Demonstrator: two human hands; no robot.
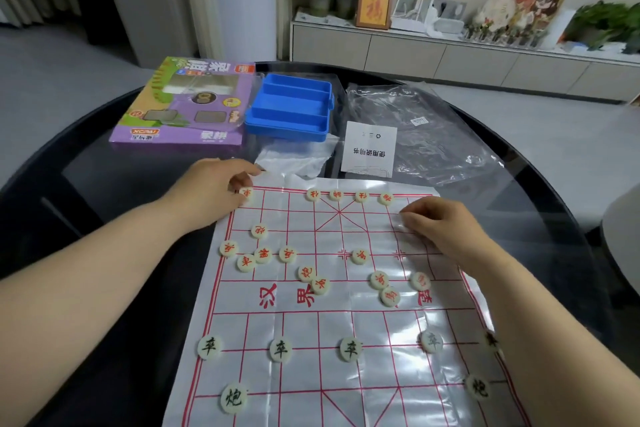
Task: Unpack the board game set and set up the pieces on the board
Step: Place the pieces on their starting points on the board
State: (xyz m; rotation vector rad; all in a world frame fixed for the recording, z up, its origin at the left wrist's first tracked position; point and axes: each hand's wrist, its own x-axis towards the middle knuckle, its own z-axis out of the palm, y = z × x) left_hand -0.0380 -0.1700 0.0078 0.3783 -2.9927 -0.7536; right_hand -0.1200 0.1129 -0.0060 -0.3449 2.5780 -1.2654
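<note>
A white plastic board sheet (346, 322) with red grid lines lies on the dark glass table. Round cream pieces sit on it: red-lettered ones (287, 254) scattered over the far half, black-lettered ones (280, 350) in a row near me. My left hand (214, 187) is at the far left corner of the board, its fingertips pinching a red-lettered piece (246, 193) that sits on the corner point. My right hand (440, 225) rests on the far right part of the board with fingers curled under; whether it holds a piece is hidden.
A purple game box (180, 104) lies at the far left, an empty blue plastic tray (291, 107) beside it. A white leaflet (369, 149) and crumpled clear plastic bags (426, 135) lie beyond the board. The round table's edge (540, 163) curves at right.
</note>
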